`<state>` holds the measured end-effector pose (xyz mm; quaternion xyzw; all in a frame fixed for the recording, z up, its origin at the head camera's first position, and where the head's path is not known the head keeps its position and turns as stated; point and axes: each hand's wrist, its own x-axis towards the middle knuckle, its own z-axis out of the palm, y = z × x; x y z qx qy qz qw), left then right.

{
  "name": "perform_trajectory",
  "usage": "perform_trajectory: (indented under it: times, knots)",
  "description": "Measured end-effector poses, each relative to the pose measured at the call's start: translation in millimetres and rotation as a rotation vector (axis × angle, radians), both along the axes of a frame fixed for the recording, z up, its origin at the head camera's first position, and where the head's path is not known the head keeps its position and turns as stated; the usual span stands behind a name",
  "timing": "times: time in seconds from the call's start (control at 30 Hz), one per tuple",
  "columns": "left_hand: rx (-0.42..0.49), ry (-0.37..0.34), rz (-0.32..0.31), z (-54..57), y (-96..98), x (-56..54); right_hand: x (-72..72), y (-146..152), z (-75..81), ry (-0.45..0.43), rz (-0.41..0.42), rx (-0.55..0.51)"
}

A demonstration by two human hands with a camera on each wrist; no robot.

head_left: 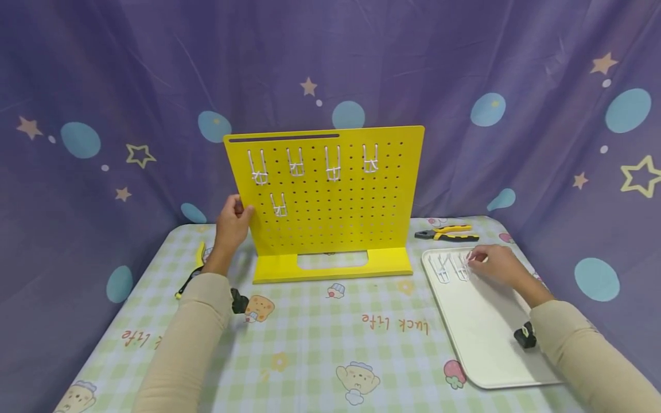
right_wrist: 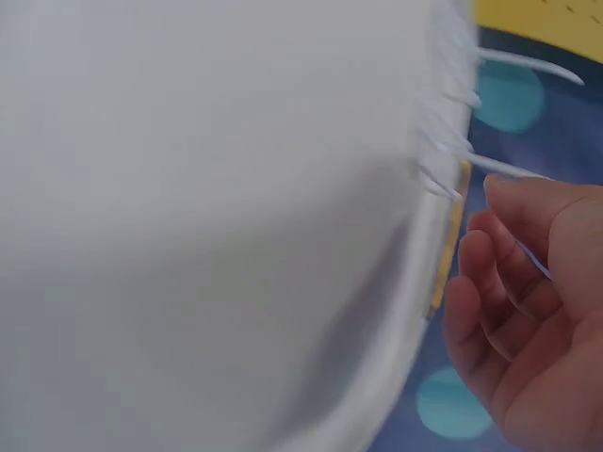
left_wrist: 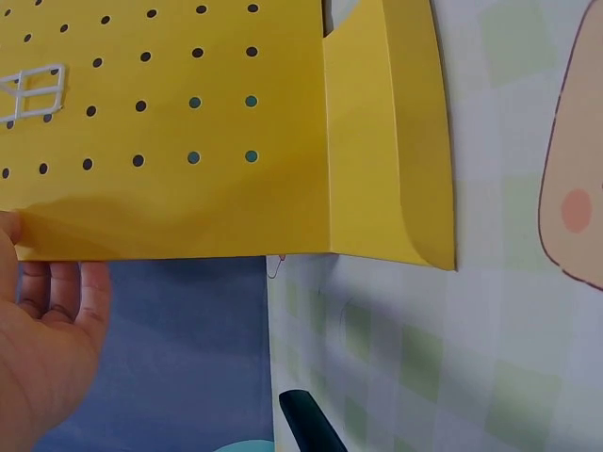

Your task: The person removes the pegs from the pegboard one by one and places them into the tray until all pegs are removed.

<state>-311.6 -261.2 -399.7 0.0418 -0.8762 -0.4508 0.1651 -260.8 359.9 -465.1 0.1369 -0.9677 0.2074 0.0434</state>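
Observation:
My left hand point(head_left: 232, 226) grips the left edge of a yellow pegboard point(head_left: 320, 248). In the left wrist view its thumb lies at the front face and the fingers go behind. Several white wire hooks hang on the board: a row along the top and one hook point(head_left: 279, 205) lower at the left. Over the far end of a white tray point(head_left: 485, 327), my right hand point(head_left: 501, 267) pinches a white wire hook point(right_wrist: 504, 168) between thumb and fingers. Beside it, other white hooks point(head_left: 442, 272) lie at that end of the tray. The fingers partly hide the pinched hook.
Yellow-and-black pliers point(head_left: 449, 236) lie behind the tray. Another yellow-and-black tool point(head_left: 198, 258) lies left of the board, partly covered by my left arm. The board's base point(head_left: 279, 268) stands on a checked tablecloth point(head_left: 310, 332). A purple curtain point(head_left: 330, 57) hangs close behind the table.

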Motion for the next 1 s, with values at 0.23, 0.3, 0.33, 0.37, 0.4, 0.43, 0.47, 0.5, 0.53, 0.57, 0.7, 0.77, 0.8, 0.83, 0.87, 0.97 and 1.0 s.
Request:
perform_trajectory:
  times: [0.23, 0.3, 0.33, 0.37, 0.4, 0.43, 0.47, 0.5, 0.53, 0.57, 0.7, 0.77, 0.8, 0.83, 0.87, 0.97, 1.0]
  knots:
    - [0.001, 0.011, 0.01, 3.0, 1.2, -0.5, -1.5, 6.9, 36.3, 0.049, -0.088, -0.021]
    - [0.003, 0.015, 0.009, 3.5, 1.6, -0.7, -0.9, 3.8, 46.4, 0.094, -0.096, -0.038]
    - [0.005, 0.015, 0.007, 3.6, 1.9, -0.6, -0.8, 1.2, 51.3, 0.121, -0.094, -0.042]
    - [0.004, 0.015, 0.005, 3.7, 2.0, -0.7, -0.5, -2.1, 56.2, 0.141, -0.095, -0.045]
    - [0.003, 0.015, 0.002, 3.5, 1.8, -0.8, -0.3, -6.1, 61.3, 0.162, -0.091, -0.049]
    - [0.006, 0.013, 0.0, 3.4, 1.9, -0.6, 0.1, -11.0, 66.3, 0.178, -0.089, -0.051]
    - [0.004, 0.011, 0.001, 3.0, 1.6, -0.6, 0.0, -16.5, 71.2, 0.188, -0.086, -0.054]
    - [0.003, 0.009, 0.003, 2.7, 1.4, -0.1, -0.2, -22.9, 75.8, 0.196, -0.083, -0.057]
    - [0.002, 0.006, 0.007, 2.4, 1.2, 0.3, -0.7, -29.6, 80.0, 0.2, -0.08, -0.063]
    - [0.002, 0.005, 0.013, 1.8, 0.9, 0.6, -1.1, -36.9, 83.8, 0.203, -0.075, -0.074]
    - [0.011, -0.004, 0.024, 0.4, 0.9, 2.5, -3.3, -70.1, 92.4, 0.212, -0.042, -0.124]
    - [0.012, -0.008, 0.017, 0.0, 1.4, 2.7, -4.0, -88.6, 93.5, 0.215, -0.018, -0.139]
    - [0.012, -0.01, 0.012, -0.1, 1.7, 2.6, -4.8, -98.7, 94.0, 0.218, -0.003, -0.143]
    - [0.012, -0.01, 0.009, 0.1, 1.9, 2.5, -5.9, -109.1, 94.4, 0.23, 0.018, -0.141]
    - [0.012, -0.009, 0.008, 0.3, 2.2, 2.3, -7.5, -119.9, 95.0, 0.244, 0.044, -0.14]
    - [0.02, 0.001, 0.009, 1.0, 2.1, 1.2, -13.1, -154.2, 98.5, 0.281, 0.117, -0.15]
    - [0.014, 0.005, 0.011, 1.3, 1.9, 0.7, -14.9, -165.6, 100.0, 0.29, 0.142, -0.155]
